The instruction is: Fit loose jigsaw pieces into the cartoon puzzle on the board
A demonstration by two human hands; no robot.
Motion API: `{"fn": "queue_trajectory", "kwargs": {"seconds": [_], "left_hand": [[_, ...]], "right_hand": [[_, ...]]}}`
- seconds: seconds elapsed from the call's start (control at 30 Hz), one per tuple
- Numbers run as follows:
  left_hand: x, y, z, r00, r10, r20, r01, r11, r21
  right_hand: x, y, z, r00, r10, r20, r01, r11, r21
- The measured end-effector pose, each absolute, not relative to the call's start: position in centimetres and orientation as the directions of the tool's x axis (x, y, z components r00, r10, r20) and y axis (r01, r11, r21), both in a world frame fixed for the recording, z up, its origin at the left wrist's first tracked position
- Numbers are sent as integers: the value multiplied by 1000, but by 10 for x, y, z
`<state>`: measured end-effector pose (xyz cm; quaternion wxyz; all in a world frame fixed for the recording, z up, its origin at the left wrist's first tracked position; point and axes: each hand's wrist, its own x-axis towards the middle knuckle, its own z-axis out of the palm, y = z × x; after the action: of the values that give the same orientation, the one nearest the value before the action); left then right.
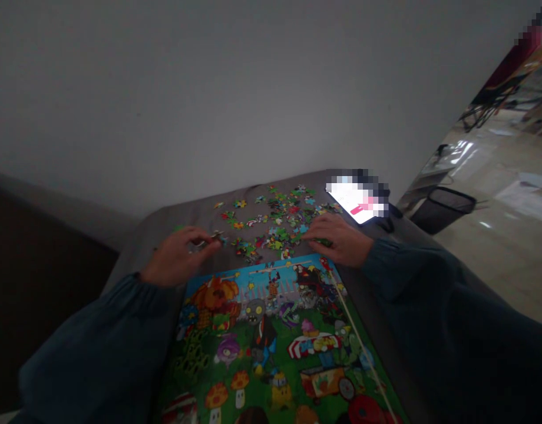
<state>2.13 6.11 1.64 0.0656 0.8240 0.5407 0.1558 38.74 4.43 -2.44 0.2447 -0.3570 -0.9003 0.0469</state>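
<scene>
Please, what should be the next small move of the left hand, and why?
Perhaps bring the left hand over the cartoon picture to compare, because its fingers seem to pinch a jigsaw piece and the picture lies close by.

One left grip (178, 257) and one right grip (339, 238) show, two bare hands in all, with two dark sleeves (103, 347). One surface (194, 219) carries one picture board (264, 341) and one device with a lit screen (354, 203). Loose puzzle pieces (277, 237) number in the dozens, too overlapped and blurred for an exact count; at least one piece (217, 235) is in the left grip. Printed on the board, two orange-capped mushrooms (240, 380) and one cart (323, 383) showing one wheel (346, 388) can be counted.
</scene>
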Motion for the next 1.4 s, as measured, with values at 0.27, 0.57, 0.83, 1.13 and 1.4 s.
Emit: {"fn": "queue_trajectory", "kwargs": {"seconds": [0.27, 0.57, 0.83, 1.13, 1.4], "left_hand": [[85, 2, 3, 575, 818, 9, 730, -518, 445], [85, 1, -9, 577, 811, 96, 753, -574, 320], [85, -1, -13, 624, 756, 200, 703, -654, 279], [85, 1, -21, 664, 698, 268, 684, -712, 159], [86, -2, -12, 738, 645, 200, 657, -754, 8]], "right_hand": [[380, 40, -24, -652, 649, 392, 598, 758, -261], [378, 39, -23, -655, 646, 393, 600, 760, -250], [377, 39, -24, -650, 647, 397, 597, 759, -260], [377, 39, -25, -656, 644, 394, 588, 763, -269], [376, 39, -21, -655, 667, 355, 608, 744, -278]]}}
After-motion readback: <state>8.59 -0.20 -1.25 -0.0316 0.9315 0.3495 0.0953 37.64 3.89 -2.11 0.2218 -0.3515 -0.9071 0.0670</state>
